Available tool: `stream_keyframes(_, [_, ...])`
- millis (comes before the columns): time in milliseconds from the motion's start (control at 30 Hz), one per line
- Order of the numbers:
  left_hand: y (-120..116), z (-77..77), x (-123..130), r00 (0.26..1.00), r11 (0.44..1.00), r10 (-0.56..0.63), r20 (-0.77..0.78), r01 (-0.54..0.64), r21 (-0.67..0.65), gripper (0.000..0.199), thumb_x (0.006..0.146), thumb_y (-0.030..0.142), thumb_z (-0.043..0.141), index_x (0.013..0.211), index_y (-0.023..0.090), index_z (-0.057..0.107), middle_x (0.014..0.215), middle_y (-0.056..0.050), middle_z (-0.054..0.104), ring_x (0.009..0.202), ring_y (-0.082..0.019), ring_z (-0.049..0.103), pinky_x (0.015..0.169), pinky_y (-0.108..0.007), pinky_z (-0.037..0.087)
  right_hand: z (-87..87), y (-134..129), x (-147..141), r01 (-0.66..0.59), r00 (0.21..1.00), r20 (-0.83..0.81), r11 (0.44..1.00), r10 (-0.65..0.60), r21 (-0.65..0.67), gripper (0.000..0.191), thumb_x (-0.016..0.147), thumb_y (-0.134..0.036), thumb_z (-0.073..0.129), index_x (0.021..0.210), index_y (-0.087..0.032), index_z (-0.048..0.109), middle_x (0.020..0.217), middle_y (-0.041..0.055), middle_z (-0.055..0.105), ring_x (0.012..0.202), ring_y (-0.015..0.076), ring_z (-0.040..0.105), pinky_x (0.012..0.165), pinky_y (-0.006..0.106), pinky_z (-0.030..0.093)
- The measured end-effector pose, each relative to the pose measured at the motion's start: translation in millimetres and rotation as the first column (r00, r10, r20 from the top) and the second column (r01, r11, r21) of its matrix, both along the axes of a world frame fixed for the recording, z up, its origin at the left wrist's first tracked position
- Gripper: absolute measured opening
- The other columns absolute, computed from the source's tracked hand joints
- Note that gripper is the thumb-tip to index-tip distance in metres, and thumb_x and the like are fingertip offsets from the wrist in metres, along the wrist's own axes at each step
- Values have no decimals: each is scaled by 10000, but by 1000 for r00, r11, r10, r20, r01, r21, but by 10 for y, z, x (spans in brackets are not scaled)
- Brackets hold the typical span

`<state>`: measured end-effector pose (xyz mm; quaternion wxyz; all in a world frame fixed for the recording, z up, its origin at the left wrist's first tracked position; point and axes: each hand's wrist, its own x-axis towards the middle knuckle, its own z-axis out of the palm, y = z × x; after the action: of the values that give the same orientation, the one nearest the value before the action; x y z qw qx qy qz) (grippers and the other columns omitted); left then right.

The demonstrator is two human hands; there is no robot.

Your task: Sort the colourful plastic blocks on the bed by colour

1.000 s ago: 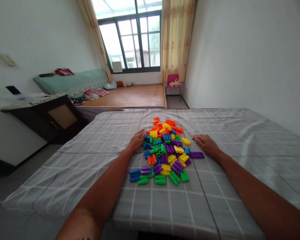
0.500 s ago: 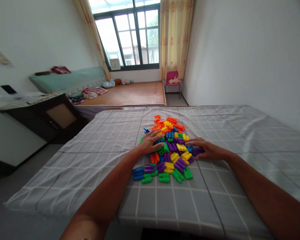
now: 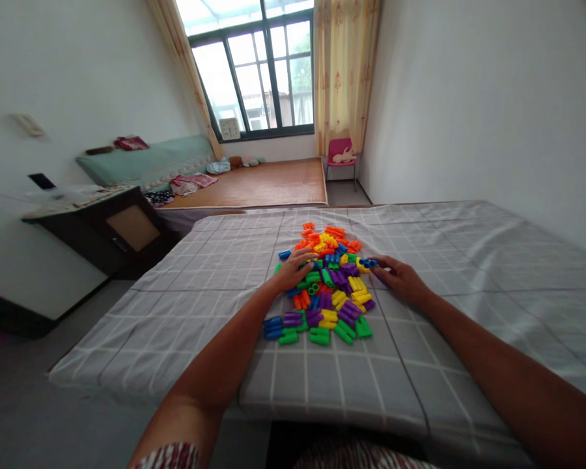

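Observation:
A pile of colourful plastic building pieces point(image 3: 339, 298), shaped like joined tubes, lies on a grey checked cloth point(image 3: 185, 326). My left hand point(image 3: 291, 272) rests at the pile's left side, its thumb and fingers closing round a blue piece point(image 3: 316, 265) that is partly covered. On the right, my right hand point(image 3: 401, 276) pinches another blue piece point(image 3: 368, 263) between thumb and fingertips, just over the pile's edge. Something purple shows under its thumb; I cannot tell whether it is held too. Orange pieces point(image 3: 335, 231) lie at the far end, green ones point(image 3: 319, 336) nearest me.
The cloth-covered table's near edge runs just before my body. Beyond it stand a low bed point(image 3: 273, 182) with a brown mat, a dark cabinet point(image 3: 122, 228) at left and a pink chair point(image 3: 340, 153) with a soft toy. A white wall point(image 3: 469, 111) rises on the right.
My right hand has lifted a blue piece from the pile's right side and turned inward. The left thumb has drawn closer to its fingers. The view has shifted slightly.

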<state>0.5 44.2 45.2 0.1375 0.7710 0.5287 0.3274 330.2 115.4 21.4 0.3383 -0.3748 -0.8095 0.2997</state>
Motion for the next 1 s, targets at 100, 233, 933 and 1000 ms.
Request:
stream_keyframes(100, [34, 83, -54, 1000, 998, -25, -4, 25, -63, 423, 933, 414, 416, 1238, 217, 634, 1415, -68, 509, 1353, -227, 403, 1159, -416, 290, 14, -36, -72, -37, 997, -63, 999, 36, -11, 465, 899, -504, 470, 1240, -217, 603, 1074, 80, 702, 908, 238, 662, 762, 374, 568])
stream_keyframes(233, [88, 55, -88, 999, 996, 29, -14, -31, -79, 446, 927, 451, 416, 1250, 225, 625, 1429, -53, 499, 1366, -232, 386, 1159, -428, 285, -20, -46, -142, -105, 993, -51, 993, 107, 44, 439, 919, -483, 448, 1250, -241, 605, 1109, 79, 684, 997, 246, 645, 876, 436, 537])
stream_keyframes(933, [-391, 550, 255, 911, 912, -406, -63, 400, -94, 373, 894, 502, 507, 1129, 296, 711, 1322, -45, 599, 1276, -260, 495, 1102, -420, 358, -138, 7, -222, 1, 965, 237, 899, -116, 438, 452, 969, -435, 347, 1351, -289, 541, 1442, 63, 476, 1336, 265, 391, 1096, 503, 329])
stream_keyframes(1000, [-591, 561, 575, 788, 809, -587, -183, 573, -130, 362, 831, 522, 599, 1144, 367, 694, 1357, -8, 573, 1336, -273, 426, 1132, -433, 298, -192, 62, -194, 42, 962, 230, 910, -149, 412, 482, 979, -444, 298, 1351, -256, 540, 1414, 86, 508, 1321, 259, 421, 1098, 501, 328])
